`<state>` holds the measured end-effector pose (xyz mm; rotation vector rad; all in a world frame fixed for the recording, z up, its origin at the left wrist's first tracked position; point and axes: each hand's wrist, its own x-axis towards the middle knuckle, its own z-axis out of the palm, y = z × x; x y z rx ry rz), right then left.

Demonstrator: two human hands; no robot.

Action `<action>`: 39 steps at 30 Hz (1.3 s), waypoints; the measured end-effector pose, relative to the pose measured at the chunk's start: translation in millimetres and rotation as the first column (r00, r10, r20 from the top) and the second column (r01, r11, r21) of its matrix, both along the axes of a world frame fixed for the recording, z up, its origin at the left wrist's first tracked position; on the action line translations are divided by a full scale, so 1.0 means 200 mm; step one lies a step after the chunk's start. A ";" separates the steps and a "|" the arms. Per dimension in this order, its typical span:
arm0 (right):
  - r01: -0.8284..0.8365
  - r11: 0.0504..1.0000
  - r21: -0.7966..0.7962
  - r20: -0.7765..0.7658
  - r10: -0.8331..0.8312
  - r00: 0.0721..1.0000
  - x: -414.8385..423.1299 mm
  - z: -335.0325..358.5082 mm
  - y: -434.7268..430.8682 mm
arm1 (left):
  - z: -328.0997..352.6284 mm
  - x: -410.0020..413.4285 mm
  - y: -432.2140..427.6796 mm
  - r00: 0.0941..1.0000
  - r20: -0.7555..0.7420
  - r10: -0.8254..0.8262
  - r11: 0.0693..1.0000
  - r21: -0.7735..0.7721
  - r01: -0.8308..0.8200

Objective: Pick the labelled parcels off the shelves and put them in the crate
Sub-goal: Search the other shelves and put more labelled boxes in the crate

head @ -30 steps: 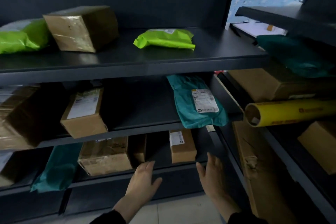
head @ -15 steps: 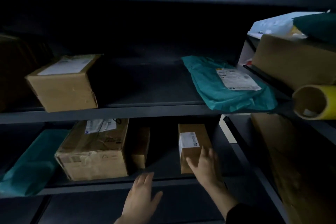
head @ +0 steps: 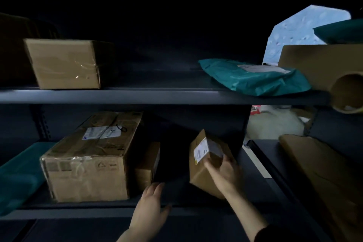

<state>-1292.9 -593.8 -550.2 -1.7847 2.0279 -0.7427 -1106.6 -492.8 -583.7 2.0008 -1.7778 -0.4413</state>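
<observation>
A small brown box with a white label point(head: 204, 160) is tilted on the lower shelf, its left end raised. My right hand point(head: 225, 172) grips it from the right, fingers curled over its top. My left hand point(head: 151, 208) is flat and spread at the lower shelf's front edge, holding nothing. A big labelled carton point(head: 92, 159) stands to the left, with a small brown box point(head: 147, 165) tucked beside it. On the shelf above lie a teal labelled mailer point(head: 253, 78) and a taped brown box point(head: 64, 63). No crate is in view.
A teal bag point(head: 19, 175) lies at the lower shelf's far left. To the right, a second rack holds brown cartons point(head: 322, 65), a cardboard tube end point(head: 347, 92) and a flat cardboard sheet point(head: 326, 171). The shelf edge above point(head: 157, 96) overhangs the lower shelf.
The view has dropped and moved closer to the lower shelf. My right hand has taken hold of the small labelled box and tipped it up. My left hand reached the shelf edge.
</observation>
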 end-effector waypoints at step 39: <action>-0.408 0.795 -0.448 -0.407 0.225 0.885 0.28 -0.19 0.26 | 0.09 0.13 -0.27 0.942 0.256 0.215 0.977 -0.047 -0.210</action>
